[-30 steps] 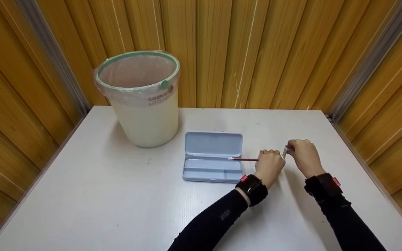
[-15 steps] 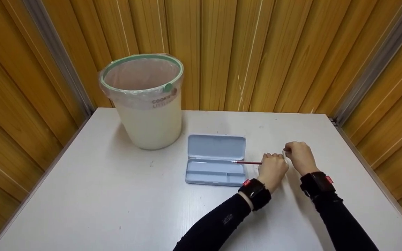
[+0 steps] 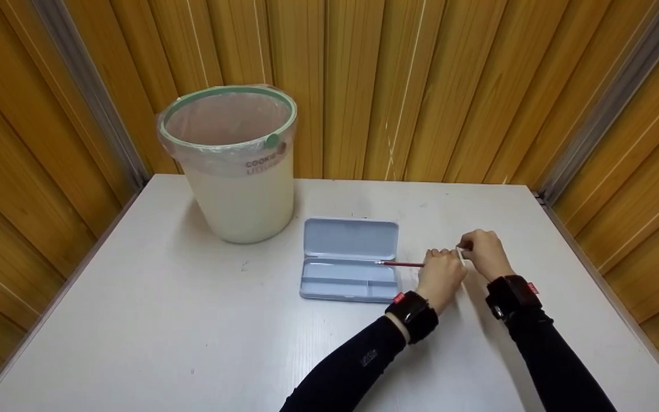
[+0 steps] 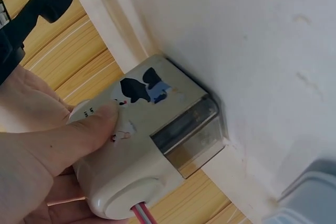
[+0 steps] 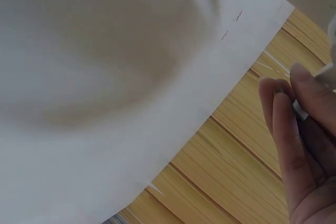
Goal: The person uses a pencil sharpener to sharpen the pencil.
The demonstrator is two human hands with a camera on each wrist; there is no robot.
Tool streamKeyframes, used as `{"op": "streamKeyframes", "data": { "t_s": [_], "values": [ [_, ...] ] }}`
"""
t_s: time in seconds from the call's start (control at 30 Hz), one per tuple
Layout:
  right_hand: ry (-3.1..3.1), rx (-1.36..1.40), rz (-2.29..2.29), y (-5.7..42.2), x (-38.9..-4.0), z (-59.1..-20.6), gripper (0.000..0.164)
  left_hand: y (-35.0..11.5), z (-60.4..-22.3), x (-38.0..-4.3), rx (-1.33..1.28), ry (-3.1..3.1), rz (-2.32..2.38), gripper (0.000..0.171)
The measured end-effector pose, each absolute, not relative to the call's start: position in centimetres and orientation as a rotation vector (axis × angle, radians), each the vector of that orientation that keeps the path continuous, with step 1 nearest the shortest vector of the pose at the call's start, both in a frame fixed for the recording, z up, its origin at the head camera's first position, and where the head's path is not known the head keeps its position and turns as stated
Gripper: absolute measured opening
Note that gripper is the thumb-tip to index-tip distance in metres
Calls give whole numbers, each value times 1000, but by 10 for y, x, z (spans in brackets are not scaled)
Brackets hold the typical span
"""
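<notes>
- Furthest left on the white table (image 3: 221, 343), a cream bin (image 3: 238, 200) with a green rim, a see-through liner folded over it and faint lettering near the top.
- Right of the bin and nearer the person, a pale blue pencil case (image 3: 351, 239), lid raised, its inside split into one long compartment and smaller ones in front.
- Next, a slim dark-red pencil (image 3: 403, 264), held level. Its silvery end points left over the case's right side; close up, its shaft shows red and grey stripes. The other end runs into the sharpener's round port, so its tip is hidden.
- The left hand (image 3: 443, 274), curled round the sharpener with its thumb pressed on the casing.
- The sharpener (image 4: 142, 140), standing on the table to the right of the case: a cream, rounded body with dark, blue and reddish cartoon prints, small black lettering, and a clear smoky drawer (image 4: 194, 145) low down.
- Furthest right, the right hand (image 3: 485, 253), thumb and fingers pinching a small white piece (image 3: 460, 253) just beside the left hand; the fingers cover much of its shape.
</notes>
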State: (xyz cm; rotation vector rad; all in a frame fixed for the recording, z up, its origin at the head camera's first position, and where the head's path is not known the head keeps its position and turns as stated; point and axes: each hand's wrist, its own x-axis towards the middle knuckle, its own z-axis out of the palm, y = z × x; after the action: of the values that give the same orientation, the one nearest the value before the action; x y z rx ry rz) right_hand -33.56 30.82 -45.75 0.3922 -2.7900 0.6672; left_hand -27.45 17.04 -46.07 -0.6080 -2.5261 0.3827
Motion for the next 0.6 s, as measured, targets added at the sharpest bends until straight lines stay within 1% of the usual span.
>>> {"op": "streamKeyframes", "data": {
  "t_s": [0.4,0.57,0.6],
  "values": [
    [-2903,422,664,309,-342,-459,9,170,-462,-276,-628,-2565,359,25],
    [-2957,443,646,308,-339,-463,15,171,-461,-276,-623,-2563,360,25],
    [-2964,460,640,308,-338,-465,14,171,-461,-276,-619,-2556,359,26]
  ]
}}
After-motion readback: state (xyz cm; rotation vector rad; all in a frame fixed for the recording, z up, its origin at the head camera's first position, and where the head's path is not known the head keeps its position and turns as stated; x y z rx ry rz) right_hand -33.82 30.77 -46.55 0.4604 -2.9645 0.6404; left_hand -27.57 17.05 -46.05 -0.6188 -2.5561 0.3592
